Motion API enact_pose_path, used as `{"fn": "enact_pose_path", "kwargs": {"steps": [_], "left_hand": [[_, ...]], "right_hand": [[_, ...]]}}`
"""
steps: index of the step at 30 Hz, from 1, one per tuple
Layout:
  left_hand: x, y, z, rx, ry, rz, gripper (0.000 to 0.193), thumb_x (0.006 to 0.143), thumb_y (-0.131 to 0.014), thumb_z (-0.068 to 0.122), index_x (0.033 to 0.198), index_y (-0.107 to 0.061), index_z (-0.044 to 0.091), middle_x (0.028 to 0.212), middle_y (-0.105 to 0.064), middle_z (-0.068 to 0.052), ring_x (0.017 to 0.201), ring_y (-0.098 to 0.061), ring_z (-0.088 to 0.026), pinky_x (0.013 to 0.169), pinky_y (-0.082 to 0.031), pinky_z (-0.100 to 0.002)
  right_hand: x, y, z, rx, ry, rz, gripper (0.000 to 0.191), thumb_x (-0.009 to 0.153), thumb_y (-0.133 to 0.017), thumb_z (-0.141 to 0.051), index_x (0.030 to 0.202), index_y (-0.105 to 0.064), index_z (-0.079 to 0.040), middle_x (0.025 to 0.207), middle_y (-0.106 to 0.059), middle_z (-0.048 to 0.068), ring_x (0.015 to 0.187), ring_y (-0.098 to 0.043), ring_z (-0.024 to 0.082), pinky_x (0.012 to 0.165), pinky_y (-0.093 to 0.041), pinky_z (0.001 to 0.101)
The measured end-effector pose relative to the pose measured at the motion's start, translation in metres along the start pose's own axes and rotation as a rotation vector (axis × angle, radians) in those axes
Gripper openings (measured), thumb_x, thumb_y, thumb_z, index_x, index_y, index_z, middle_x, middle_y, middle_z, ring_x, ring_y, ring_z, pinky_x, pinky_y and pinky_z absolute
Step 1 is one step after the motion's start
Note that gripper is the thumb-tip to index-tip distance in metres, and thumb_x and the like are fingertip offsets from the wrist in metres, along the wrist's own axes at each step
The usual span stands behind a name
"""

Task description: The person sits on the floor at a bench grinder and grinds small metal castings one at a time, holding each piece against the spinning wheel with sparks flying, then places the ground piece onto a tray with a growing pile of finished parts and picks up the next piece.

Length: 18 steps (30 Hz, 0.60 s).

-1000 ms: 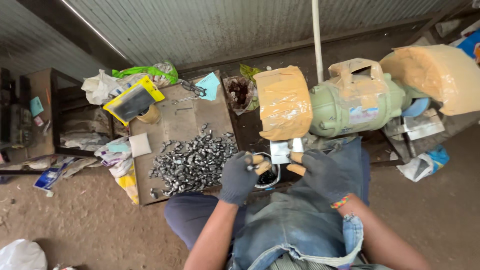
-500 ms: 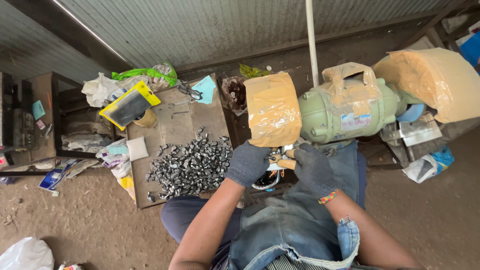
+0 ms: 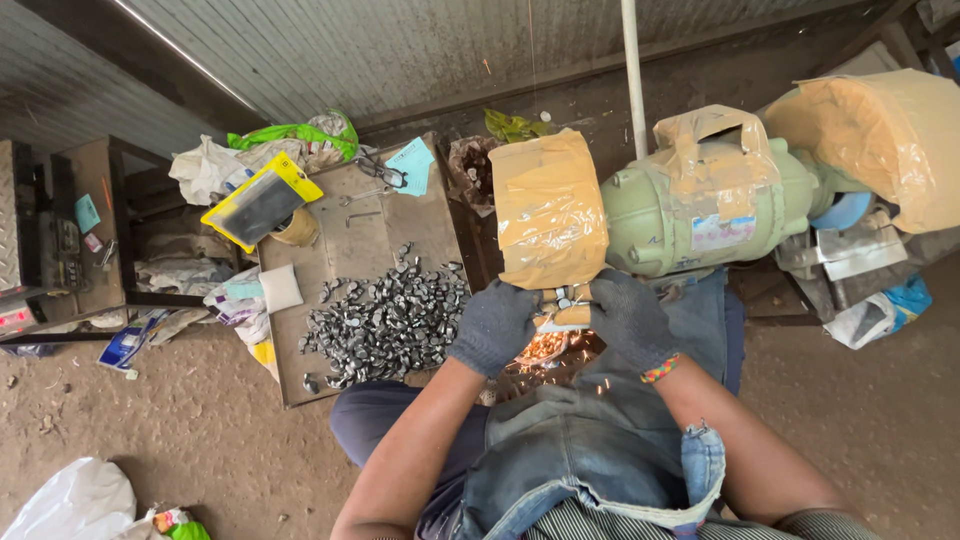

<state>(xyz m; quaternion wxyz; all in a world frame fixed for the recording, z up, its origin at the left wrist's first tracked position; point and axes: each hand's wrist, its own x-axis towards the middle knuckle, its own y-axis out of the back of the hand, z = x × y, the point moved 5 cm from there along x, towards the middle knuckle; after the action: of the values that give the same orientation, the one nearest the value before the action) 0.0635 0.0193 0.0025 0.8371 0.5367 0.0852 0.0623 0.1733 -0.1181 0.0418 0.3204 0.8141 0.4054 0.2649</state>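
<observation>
Small metal piece [image 3: 563, 300], knit-gloved fingers [image 3: 530, 305]

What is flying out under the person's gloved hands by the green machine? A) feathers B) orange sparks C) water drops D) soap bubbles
B: bright orange sparks spray just below the left hand and right hand, which press a small metal piece against the taped wheel cover of the green grinder.

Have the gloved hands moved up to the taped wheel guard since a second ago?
Yes. Both the left hand and right hand moved up against the taped wheel guard; sparks now fall beneath.
</observation>
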Motion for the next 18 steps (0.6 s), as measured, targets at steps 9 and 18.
{"fn": "enact_pose_path", "kwargs": {"steps": [9, 18], "left_hand": [[-0.085, -0.017, 0.015, -0.128, 0.007, 0.129, 0.037, 0.083, -0.072, 0.033, 0.111, -0.069, 0.008, 0.107, -0.064, -0.015, 0.096, -0.067, -0.036, 0.073, -0.055, -0.047], [-0.108, -0.084, 0.010, -1.845, 0.445, 0.243, 0.061, 0.113, -0.035, 0.047, 0.150, -0.054, 0.002, 0.093, -0.061, -0.005, 0.084, -0.058, -0.014, 0.078, -0.052, -0.031]], "right_hand": [[-0.064, -0.020, -0.007, 0.065, -0.110, -0.176, 0.031, 0.078, -0.080, -0.034, 0.096, -0.077, -0.009, 0.091, -0.070, 0.012, 0.087, -0.069, 0.031, 0.076, -0.054, 0.0418], [-0.071, -0.033, -0.034, 0.156, -0.105, -0.220, 0.047, 0.077, -0.083, -0.033, 0.116, -0.071, -0.008, 0.095, -0.068, 0.012, 0.087, -0.068, 0.031, 0.074, -0.053, 0.0397]]}}
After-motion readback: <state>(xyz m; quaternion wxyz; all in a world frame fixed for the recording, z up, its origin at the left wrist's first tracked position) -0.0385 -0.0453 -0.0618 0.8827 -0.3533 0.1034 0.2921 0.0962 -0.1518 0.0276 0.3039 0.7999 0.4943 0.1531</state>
